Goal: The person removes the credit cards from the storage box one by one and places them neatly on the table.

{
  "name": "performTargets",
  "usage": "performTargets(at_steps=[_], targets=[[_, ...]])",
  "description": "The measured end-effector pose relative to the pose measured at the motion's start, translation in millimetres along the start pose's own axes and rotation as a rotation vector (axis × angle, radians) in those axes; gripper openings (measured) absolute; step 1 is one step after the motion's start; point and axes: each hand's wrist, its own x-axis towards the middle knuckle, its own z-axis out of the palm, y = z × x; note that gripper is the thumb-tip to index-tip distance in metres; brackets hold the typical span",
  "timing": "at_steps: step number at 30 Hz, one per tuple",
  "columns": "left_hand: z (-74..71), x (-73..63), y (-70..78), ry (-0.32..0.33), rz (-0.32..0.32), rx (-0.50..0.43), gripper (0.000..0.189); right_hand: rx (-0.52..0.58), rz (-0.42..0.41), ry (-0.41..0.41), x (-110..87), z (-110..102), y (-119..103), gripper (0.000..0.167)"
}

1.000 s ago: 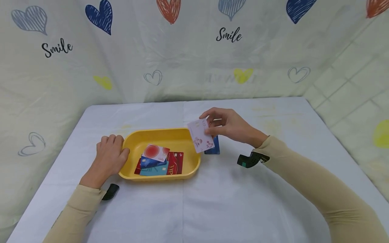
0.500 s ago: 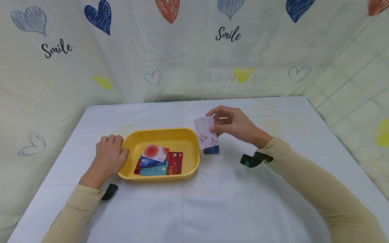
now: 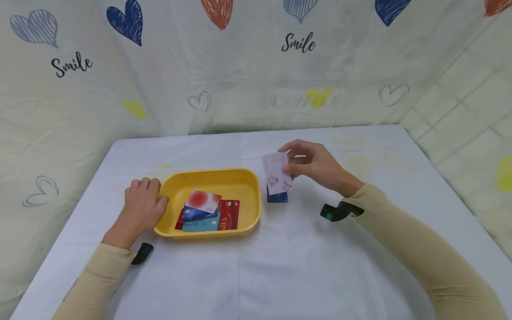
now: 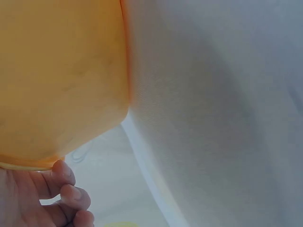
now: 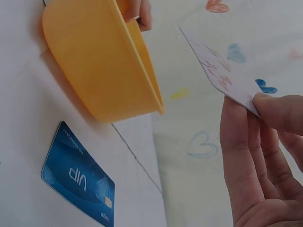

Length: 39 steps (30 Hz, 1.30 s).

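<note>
The pale pink card (image 3: pixel 275 172) is in the air, pinched between the right hand's (image 3: pixel 312 162) thumb and fingers; the thumb hides part of its print. In the head view it covers the upper part of a blue card (image 3: pixel 278 198) that lies flat on the table (image 3: pixel 320 266), beside the yellow tray (image 3: pixel 253 195). The left hand (image 3: pixel 140 206) grips the tray's left rim, partly cut off in its wrist view. Inside, a white card (image 3: pixel 203 202) overlaps others, so their number is unclear.
</note>
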Motion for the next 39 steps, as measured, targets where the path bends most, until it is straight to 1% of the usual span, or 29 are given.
performTargets(at_steps=[7,15,24,30,39], targets=[[0.2,0.3,1.0,0.005,0.0,0.012,0.02,0.004,0.018,0.023,-2.7,-5.5,8.1,0.039],[0.0,0.1,2.4,-0.004,-0.008,0.022,0.022,0.014,0.043,0.047,-8.6,-12.9,19.6,0.039],[-1.0,-0.4,3.7,0.002,-0.006,0.028,0.023,0.039,0.039,0.059,-15.5,-19.3,29.4,0.04],[-1.4,-1.1,4.5,-0.002,-0.014,0.027,0.023,0.026,0.054,0.074,-18.2,-22.0,34.7,0.042],[-2.5,-1.3,5.7,-0.004,-0.005,0.032,0.024,0.001,0.072,0.087,-23.0,-25.6,46.1,0.044]])
